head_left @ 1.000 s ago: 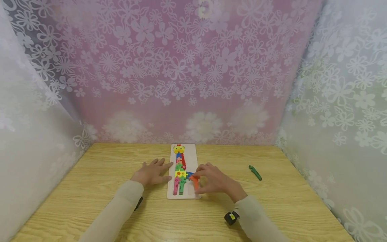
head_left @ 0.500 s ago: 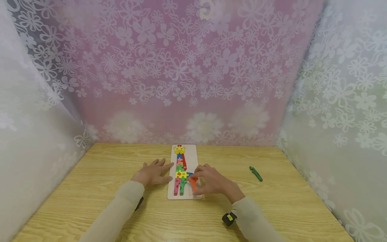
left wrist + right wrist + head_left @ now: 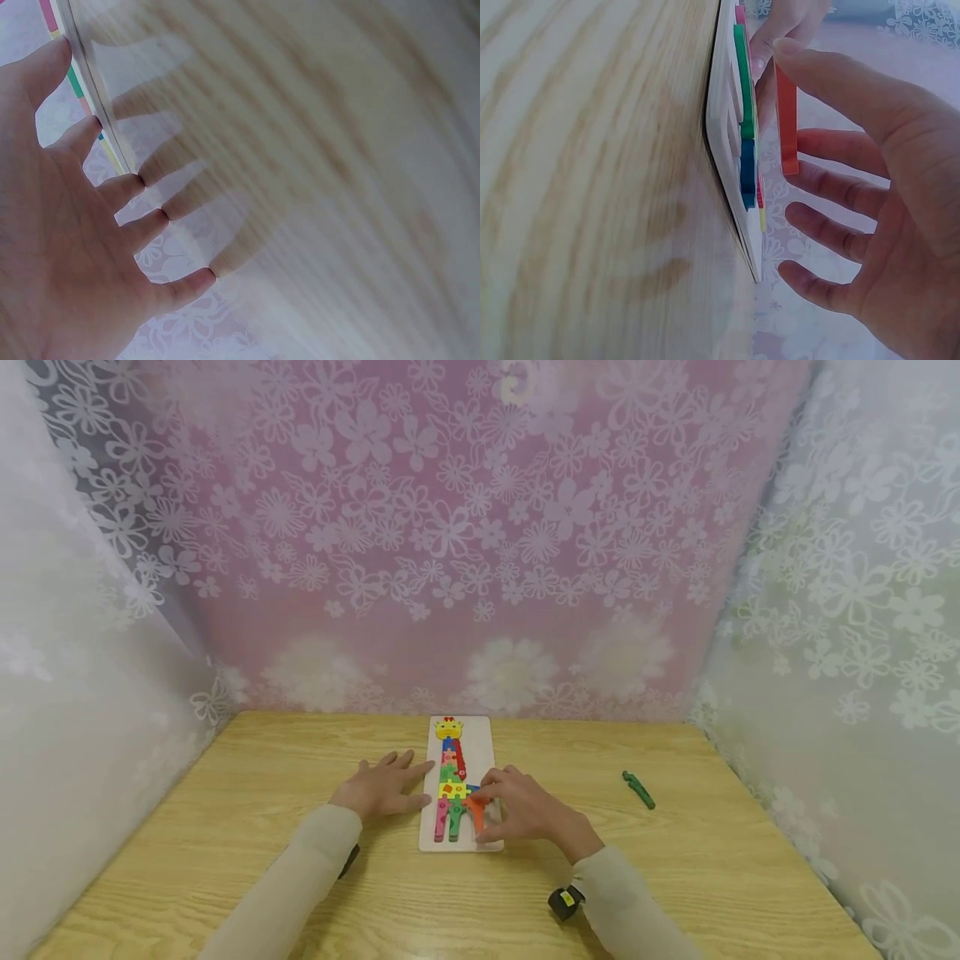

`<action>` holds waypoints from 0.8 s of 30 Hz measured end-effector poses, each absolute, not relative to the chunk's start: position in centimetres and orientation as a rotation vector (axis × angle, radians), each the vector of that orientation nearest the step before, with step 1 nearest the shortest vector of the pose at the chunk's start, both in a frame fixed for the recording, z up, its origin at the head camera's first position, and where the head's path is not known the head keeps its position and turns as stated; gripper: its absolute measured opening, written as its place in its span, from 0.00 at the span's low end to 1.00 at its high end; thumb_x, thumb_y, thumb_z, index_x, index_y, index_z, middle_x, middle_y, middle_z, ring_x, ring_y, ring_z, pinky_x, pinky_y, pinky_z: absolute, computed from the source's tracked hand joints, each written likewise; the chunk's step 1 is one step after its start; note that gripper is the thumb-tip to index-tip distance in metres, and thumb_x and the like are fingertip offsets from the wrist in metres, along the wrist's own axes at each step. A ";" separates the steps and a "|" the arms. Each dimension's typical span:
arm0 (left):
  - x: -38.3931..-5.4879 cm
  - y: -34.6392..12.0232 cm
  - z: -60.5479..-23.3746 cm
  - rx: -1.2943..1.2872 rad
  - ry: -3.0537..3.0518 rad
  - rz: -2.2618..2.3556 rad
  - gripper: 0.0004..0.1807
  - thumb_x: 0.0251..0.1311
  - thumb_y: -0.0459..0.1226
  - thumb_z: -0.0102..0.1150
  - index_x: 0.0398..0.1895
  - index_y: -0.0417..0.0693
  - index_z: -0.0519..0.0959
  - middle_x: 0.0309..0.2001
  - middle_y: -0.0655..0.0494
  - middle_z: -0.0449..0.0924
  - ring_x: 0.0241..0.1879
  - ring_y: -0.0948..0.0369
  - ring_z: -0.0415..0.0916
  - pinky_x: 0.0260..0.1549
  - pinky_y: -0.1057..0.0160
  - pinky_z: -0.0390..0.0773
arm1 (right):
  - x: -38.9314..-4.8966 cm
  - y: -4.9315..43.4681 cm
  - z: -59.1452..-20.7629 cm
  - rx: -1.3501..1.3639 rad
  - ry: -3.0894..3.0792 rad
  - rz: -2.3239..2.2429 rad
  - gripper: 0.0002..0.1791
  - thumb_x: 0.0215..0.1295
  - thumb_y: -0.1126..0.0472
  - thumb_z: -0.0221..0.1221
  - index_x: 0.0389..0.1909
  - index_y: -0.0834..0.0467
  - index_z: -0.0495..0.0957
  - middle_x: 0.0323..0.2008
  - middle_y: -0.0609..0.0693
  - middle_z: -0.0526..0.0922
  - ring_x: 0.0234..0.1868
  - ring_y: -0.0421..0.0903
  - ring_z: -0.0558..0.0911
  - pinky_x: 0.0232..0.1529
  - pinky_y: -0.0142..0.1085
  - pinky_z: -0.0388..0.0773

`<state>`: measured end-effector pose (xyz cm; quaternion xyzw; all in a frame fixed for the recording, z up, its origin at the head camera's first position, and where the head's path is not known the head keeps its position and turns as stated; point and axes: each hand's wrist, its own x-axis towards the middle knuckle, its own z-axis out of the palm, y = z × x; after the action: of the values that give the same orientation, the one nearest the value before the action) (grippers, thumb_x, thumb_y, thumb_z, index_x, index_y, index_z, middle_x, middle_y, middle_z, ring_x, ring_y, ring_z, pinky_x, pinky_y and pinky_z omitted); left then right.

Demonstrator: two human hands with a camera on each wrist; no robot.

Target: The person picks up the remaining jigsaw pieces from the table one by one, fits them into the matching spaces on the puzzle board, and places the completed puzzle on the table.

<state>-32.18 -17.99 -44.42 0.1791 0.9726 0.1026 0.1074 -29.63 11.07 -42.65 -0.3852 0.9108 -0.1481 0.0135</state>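
Note:
A white puzzle board [image 3: 480, 743] lies on the table with a giraffe on it, built from colourful jigsaw pieces with a yellow head [image 3: 449, 729] at the far end. My right hand [image 3: 534, 806] pinches an orange puzzle piece [image 3: 477, 814] between thumb and fingertips over the near right part of the board. In the right wrist view a gap shows between this orange piece and the green leg piece [image 3: 743, 82] and blue piece [image 3: 748, 172] in the board. Spread flat at the board's left edge, my left hand [image 3: 381, 789] touches it with its fingertips.
A dark green puzzle piece [image 3: 638, 789] lies alone on the wooden table [image 3: 262, 777], right of the board. Flower-patterned curtains [image 3: 480, 568] stand behind the table and along both sides.
My right hand has carried the orange piece slightly left over the board, closer to the green leg piece. The left hand has kept its place at the board's edge.

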 end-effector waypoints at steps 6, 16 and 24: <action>-32.4 -18.0 -44.5 0.525 2.865 0.299 0.41 0.70 0.68 0.47 0.82 0.71 0.55 0.84 0.46 0.49 0.83 0.39 0.45 0.72 0.20 0.43 | -29.6 10.7 -42.6 -1.177 2.842 -0.469 0.32 0.55 0.40 0.75 0.59 0.51 0.86 0.53 0.48 0.82 0.48 0.45 0.72 0.44 0.36 0.69; -32.4 -17.9 -44.6 0.528 2.869 0.300 0.41 0.69 0.69 0.46 0.82 0.71 0.55 0.84 0.46 0.49 0.83 0.39 0.46 0.71 0.20 0.44 | -29.6 10.3 -43.0 -1.170 2.884 -0.427 0.33 0.54 0.39 0.75 0.58 0.53 0.86 0.52 0.48 0.82 0.48 0.46 0.73 0.45 0.39 0.72; -32.1 -17.9 -44.4 0.522 2.857 0.325 0.40 0.70 0.67 0.47 0.82 0.70 0.56 0.84 0.46 0.49 0.83 0.39 0.45 0.72 0.20 0.43 | -29.6 9.9 -43.3 -1.110 2.921 -0.356 0.33 0.53 0.38 0.75 0.58 0.51 0.86 0.52 0.47 0.82 0.48 0.44 0.73 0.46 0.38 0.73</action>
<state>-32.07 -17.91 -44.39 0.1775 0.9718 0.1104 0.1094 -29.65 9.91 -43.30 -0.3528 0.9288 -0.1133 -0.0016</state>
